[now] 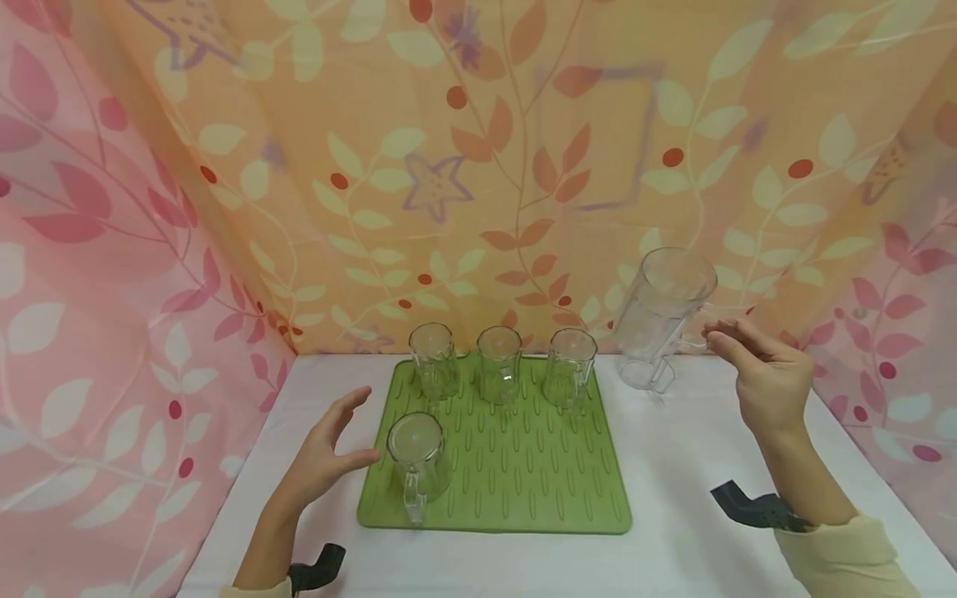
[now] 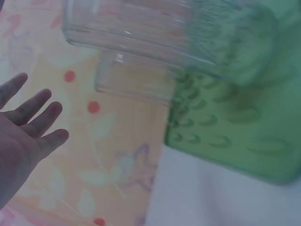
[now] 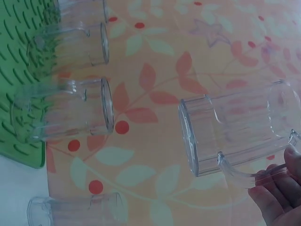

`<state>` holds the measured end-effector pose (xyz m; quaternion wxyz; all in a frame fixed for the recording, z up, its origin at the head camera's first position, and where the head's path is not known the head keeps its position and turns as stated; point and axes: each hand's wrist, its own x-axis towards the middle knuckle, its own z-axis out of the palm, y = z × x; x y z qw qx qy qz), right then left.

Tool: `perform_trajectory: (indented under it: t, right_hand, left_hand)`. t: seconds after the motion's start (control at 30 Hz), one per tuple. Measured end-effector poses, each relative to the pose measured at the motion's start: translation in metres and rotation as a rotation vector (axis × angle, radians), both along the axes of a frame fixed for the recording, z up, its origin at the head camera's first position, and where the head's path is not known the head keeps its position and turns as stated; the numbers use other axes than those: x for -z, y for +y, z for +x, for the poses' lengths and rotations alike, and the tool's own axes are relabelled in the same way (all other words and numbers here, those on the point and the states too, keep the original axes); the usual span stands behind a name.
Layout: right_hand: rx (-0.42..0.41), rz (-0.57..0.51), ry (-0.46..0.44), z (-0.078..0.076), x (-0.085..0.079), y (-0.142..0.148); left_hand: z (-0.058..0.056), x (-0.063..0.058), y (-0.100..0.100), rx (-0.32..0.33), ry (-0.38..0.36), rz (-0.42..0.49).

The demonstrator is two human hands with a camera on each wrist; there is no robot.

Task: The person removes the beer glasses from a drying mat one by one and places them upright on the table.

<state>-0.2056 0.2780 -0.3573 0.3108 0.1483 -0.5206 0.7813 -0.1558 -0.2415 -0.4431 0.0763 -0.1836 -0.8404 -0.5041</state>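
Note:
A clear glass mug (image 1: pixel 676 278) hangs above the right side of the table. My right hand (image 1: pixel 773 374) pinches its handle, which the right wrist view shows between thumb and fingers. Below and behind it, overlapped in the head view, another glass mug (image 3: pixel 77 209) stands on the white table. My left hand (image 1: pixel 317 457) has its fingers spread and holds nothing, close to the left of a glass mug (image 1: pixel 419 457) at the front left of the green mat (image 1: pixel 538 490). That mug's handle points toward me.
Along the mat's back edge stand three more glass mugs, left (image 1: pixel 435 365), middle (image 1: pixel 499 370) and right (image 1: pixel 571 370). Directly behind the white table (image 1: pixel 688 515) hangs a patterned orange curtain (image 1: pixel 516 166), with pink cloth on both sides.

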Motion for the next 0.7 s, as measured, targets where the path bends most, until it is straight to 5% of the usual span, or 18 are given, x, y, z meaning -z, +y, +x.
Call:
perform_trajectory:
  t: [0.27, 0.7]
  right_hand:
    - [0.080, -0.097, 0.000, -0.007, -0.001, 0.012]
    - [0.214, -0.148, -0.054, -0.013, 0.007, 0.027]
  left_hand:
    - [0.006, 0.019, -0.015, 0.004, -0.040, 0.016]
    - [0.015, 0.041, -0.019, -0.090, -0.277, -0.058]
